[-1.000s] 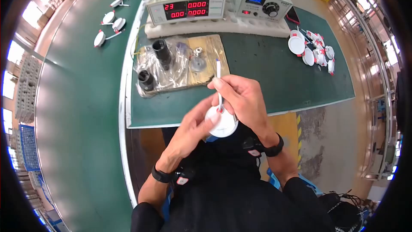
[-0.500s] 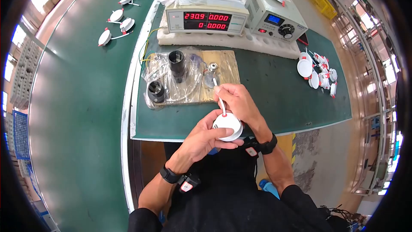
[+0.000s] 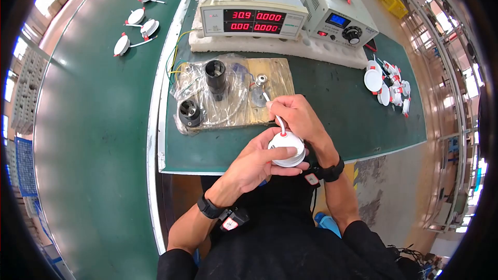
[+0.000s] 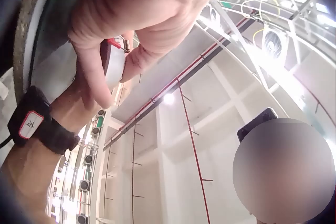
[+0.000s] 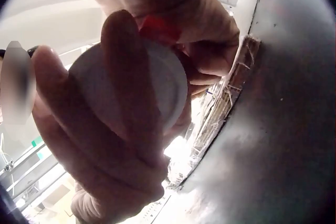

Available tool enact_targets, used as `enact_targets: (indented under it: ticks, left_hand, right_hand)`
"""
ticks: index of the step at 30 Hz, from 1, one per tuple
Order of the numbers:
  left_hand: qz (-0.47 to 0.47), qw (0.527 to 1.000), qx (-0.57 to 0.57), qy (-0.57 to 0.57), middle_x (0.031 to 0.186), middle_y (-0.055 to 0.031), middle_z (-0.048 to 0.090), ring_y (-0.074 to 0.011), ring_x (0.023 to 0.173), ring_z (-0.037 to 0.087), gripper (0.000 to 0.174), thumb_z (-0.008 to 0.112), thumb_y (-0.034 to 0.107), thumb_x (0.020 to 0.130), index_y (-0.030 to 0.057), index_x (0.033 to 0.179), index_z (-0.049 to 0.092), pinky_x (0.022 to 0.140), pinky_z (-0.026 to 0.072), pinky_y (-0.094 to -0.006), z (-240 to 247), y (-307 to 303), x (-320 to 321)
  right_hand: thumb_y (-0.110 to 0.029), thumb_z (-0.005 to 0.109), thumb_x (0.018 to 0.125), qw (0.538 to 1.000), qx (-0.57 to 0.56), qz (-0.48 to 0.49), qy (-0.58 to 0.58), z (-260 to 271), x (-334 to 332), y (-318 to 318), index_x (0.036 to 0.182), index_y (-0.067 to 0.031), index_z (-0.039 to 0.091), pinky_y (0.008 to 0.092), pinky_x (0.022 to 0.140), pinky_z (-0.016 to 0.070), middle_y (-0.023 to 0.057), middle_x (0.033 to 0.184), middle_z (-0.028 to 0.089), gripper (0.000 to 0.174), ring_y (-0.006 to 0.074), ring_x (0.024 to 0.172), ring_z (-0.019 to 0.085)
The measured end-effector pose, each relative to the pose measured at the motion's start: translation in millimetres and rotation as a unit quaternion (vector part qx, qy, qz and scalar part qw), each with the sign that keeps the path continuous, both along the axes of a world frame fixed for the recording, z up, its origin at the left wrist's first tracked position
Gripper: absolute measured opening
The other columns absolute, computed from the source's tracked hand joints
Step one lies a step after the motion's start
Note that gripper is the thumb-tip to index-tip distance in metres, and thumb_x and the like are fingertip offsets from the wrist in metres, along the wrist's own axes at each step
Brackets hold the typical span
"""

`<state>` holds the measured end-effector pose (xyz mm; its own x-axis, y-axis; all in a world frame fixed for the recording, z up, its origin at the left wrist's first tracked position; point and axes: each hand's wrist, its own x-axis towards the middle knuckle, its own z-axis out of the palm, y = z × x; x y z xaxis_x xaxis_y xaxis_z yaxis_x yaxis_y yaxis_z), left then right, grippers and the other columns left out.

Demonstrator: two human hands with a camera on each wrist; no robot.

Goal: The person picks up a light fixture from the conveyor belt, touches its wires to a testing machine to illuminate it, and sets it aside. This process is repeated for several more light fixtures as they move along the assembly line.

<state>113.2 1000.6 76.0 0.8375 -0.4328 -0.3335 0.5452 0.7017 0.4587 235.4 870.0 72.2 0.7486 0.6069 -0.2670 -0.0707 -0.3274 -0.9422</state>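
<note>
A round white lamp (image 3: 288,150) with a red cable outlet lies in the left hand (image 3: 253,162), thumb across its top and fingers beneath. The right hand (image 3: 299,118) pinches the white cable (image 3: 280,122) rising from it, the cable end near a metal contact post (image 3: 261,79) on the wooden board (image 3: 281,77). In the right wrist view the left fingers spread under the lamp's pale disc (image 5: 170,85). In the left wrist view the left hand (image 4: 134,8) grips the lamp's rim (image 4: 115,66).
Black sockets (image 3: 215,75) stand on the plastic-wrapped board. Behind are a meter with red digits (image 3: 254,21) and a grey device with a knob (image 3: 342,21), on white foam (image 3: 332,54). More white lamps lie at the right (image 3: 372,80) and on the left green surface (image 3: 122,45).
The left thumb now lies across the lamp, whose face has turned. Over the last half second both hands and the lamp have shifted slightly right in view. The meter's digits differ.
</note>
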Motion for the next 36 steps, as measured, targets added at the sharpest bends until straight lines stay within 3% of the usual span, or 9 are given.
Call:
enact_targets:
  ticks: [3,7,9,13,17,18,31,34,36]
  left_hand:
    - [0.005,1.000,-0.003,-0.012,0.125,-0.0213,0.063,-0.0383,0.107,0.069,0.050,0.064,0.004,0.094,-0.0001,0.139,0.041,0.089,0.0631,-0.0397,-2,-2,3]
    - [0.028,1.000,0.000,-0.001,0.127,-0.0189,0.062,-0.0372,0.112,0.067,0.049,0.064,0.004,0.094,0.0005,0.138,0.043,0.096,0.0588,-0.0433,-3,-6,4]
    - [0.028,1.000,0.009,-0.001,0.127,-0.0179,0.061,-0.0368,0.114,0.067,0.049,0.064,0.003,0.094,0.0010,0.139,0.043,0.098,0.0570,-0.0442,-1,-7,3]
    - [0.021,0.999,-0.019,0.033,0.124,-0.0162,0.061,-0.0347,0.111,0.067,0.052,0.067,-0.001,0.090,0.0012,0.136,0.043,0.095,0.0597,-0.0428,7,-3,5]
    - [0.014,0.999,-0.006,0.042,0.125,-0.0172,0.061,-0.0391,0.112,0.067,0.054,0.067,-0.003,0.090,0.0020,0.138,0.042,0.095,0.0597,-0.0450,3,-2,7]
    - [0.019,0.999,0.016,0.020,0.123,-0.0172,0.065,-0.0372,0.108,0.069,0.046,0.066,0.004,0.092,0.0017,0.135,0.048,0.088,0.0626,-0.0383,1,-4,6]
    - [0.017,0.999,0.045,-0.012,0.122,-0.0169,0.066,-0.0379,0.106,0.071,0.040,0.065,0.008,0.095,0.0030,0.132,0.050,0.082,0.0646,-0.0394,-11,-6,7]
    - [-0.009,0.999,0.001,0.032,0.118,-0.0182,0.066,-0.0351,0.102,0.072,0.043,0.068,0.006,0.093,-0.0005,0.130,0.048,0.083,0.0643,-0.0389,6,0,8]
    - [-0.012,0.999,0.012,0.042,0.122,-0.0174,0.065,-0.0352,0.106,0.071,0.042,0.067,0.011,0.095,0.0019,0.132,0.049,0.081,0.0635,-0.0374,6,-1,8]
  right_hand:
    - [-0.026,0.061,0.096,1.000,-0.001,0.006,-0.018,2,5,2,0.072,-0.0008,0.063,0.0262,0.049,0.0303,-0.0031,0.058,0.050,0.035,0.0044,0.053,0.040]
    - [-0.025,0.060,0.095,1.000,0.006,0.006,-0.014,-3,7,0,0.072,-0.0001,0.063,0.0269,0.049,0.0304,-0.0029,0.058,0.049,0.034,0.0048,0.054,0.041]
    - [-0.023,0.057,0.091,1.000,0.003,0.001,-0.014,2,6,2,0.070,0.0014,0.060,0.0294,0.052,0.0379,0.0014,0.057,0.053,0.033,0.0092,0.054,0.048]
    - [-0.022,0.057,0.091,1.000,0.010,-0.002,0.005,4,4,3,0.070,0.0017,0.061,0.0295,0.051,0.0400,0.0021,0.058,0.054,0.031,0.0097,0.054,0.052]
    - [-0.020,0.058,0.089,0.999,0.024,-0.018,0.016,-1,3,1,0.071,0.0018,0.061,0.0294,0.050,0.0407,0.0024,0.058,0.054,0.029,0.0105,0.053,0.053]
    - [-0.020,0.059,0.088,0.999,0.030,-0.021,0.027,-3,3,1,0.071,0.0020,0.061,0.0299,0.050,0.0404,0.0023,0.058,0.054,0.028,0.0101,0.053,0.053]
    - [-0.021,0.059,0.088,0.999,-0.009,-0.019,-0.039,-4,4,2,0.072,0.0039,0.062,0.0329,0.052,0.0403,0.0046,0.057,0.053,0.030,0.0117,0.054,0.051]
    - [-0.024,0.059,0.094,0.999,-0.006,-0.022,-0.031,-4,0,2,0.073,0.0010,0.063,0.0282,0.050,0.0330,-0.0018,0.058,0.049,0.033,0.0068,0.054,0.042]
    - [-0.024,0.059,0.094,0.999,-0.002,-0.016,-0.037,-10,3,1,0.072,0.0010,0.063,0.0285,0.050,0.0338,-0.0018,0.057,0.049,0.033,0.0068,0.054,0.042]
